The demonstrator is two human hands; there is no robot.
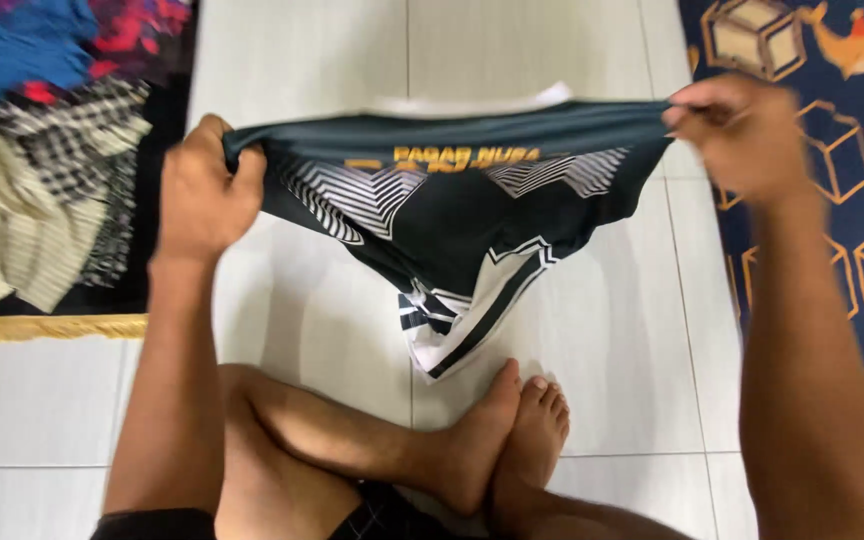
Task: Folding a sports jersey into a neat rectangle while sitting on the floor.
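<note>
From the head view, a dark green sports jersey with white zigzag stripes and orange lettering [452,215] is held stretched above the white tiled floor [592,330]. Its left edge is clenched in the left hand [202,190], its right edge pinched by the blurred right hand [742,135]. A pile of checked and beige clothes [42,190] is seen at left, a navy patterned mat [852,230] at right.
</note>
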